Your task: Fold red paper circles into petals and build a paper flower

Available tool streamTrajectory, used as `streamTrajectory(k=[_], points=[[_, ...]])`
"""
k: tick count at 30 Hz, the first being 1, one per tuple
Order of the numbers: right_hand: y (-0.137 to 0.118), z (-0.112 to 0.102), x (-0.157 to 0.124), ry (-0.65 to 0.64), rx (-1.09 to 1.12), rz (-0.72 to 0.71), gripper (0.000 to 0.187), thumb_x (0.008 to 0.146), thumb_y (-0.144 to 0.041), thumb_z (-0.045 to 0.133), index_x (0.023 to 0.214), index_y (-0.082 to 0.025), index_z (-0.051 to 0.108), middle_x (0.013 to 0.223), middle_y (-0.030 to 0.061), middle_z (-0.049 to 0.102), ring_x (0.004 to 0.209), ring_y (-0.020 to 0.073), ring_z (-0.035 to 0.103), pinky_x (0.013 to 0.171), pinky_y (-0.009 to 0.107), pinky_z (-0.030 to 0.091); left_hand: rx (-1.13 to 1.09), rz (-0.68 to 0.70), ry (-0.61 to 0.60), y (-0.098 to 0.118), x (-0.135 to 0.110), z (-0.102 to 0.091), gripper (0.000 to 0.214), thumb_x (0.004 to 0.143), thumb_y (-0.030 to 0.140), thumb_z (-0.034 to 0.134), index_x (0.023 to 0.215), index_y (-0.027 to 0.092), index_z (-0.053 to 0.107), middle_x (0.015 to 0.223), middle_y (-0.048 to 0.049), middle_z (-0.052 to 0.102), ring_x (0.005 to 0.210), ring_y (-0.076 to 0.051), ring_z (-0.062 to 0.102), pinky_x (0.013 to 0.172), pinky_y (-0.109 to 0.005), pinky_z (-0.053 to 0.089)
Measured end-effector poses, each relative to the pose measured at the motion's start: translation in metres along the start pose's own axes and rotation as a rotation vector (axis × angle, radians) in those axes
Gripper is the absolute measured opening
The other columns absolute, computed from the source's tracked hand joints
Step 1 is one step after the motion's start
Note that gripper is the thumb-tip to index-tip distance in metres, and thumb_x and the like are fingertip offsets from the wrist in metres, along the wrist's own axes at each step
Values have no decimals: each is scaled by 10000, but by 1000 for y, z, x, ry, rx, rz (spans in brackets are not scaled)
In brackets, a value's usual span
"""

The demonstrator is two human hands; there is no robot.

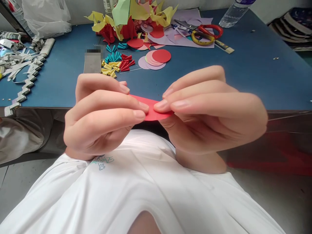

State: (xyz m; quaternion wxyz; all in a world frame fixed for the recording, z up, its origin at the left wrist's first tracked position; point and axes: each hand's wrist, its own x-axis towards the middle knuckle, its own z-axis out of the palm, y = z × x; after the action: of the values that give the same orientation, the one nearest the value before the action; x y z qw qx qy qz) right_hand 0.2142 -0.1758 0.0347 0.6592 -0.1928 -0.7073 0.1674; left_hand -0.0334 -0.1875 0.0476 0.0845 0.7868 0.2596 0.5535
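Between my two hands, above my lap and just in front of the table edge, is a piece of red paper. My left hand pinches its left part, fingertips on top. On the right part, my right hand presses with fingers above and thumb below. The fingers hide much of the paper, so its full outline cannot be made out. Beyond the hands lie a stack of round paper pieces with a red one on top, and small rolled paper cones in teal, red and yellow.
Red-and-yellow-handled scissors rest on purple paper at the back, near a water bottle. Crumpled coloured paper is heaped there. A phone-like object lies behind my left hand. A folded-paper chain hangs over the left edge.
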Motion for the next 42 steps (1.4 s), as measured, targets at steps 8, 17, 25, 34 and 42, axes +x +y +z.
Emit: streamTrajectory(k=[8,17,25,34,42], points=[[-4,9,-18,59,34,139,427,1132,-121,1019,1350,-484,967,1156,-36,930,1051,363,904,907,605,821,138,168,-55,6,16,-1,158,1210,258,920,1172,411,918,1203,74,985,1015,-283,954,1019,-592,876],[-8,14,-25,93,66,210,394,1130,-93,1054,1353,-412,994,1217,0,937,1070,332,855,957,562,764,-6,132,35,-2,9,7,57,1231,400,946,1264,370,910,1262,69,975,1052,-239,986,960,-438,866],[-10,20,-20,140,206,274,436,1099,-62,1057,1290,-451,1015,1162,-29,921,1024,324,868,882,520,769,15,62,-11,8,13,2,131,1227,341,932,1290,456,941,1269,95,985,1046,-255,1001,896,-407,890],[-11,19,-17,152,167,248,435,1088,-33,1042,1249,-436,1018,1134,-39,923,991,310,873,864,521,773,44,33,-63,11,12,-3,302,1195,253,957,1395,479,943,1272,66,991,1008,-267,996,880,-419,899],[-16,25,-10,175,266,226,517,1028,87,965,1204,-396,1015,1123,-76,932,1024,272,875,895,488,778,26,-14,-73,6,6,-4,326,1178,412,991,1449,572,910,1318,102,979,1051,-287,1005,943,-447,904]])
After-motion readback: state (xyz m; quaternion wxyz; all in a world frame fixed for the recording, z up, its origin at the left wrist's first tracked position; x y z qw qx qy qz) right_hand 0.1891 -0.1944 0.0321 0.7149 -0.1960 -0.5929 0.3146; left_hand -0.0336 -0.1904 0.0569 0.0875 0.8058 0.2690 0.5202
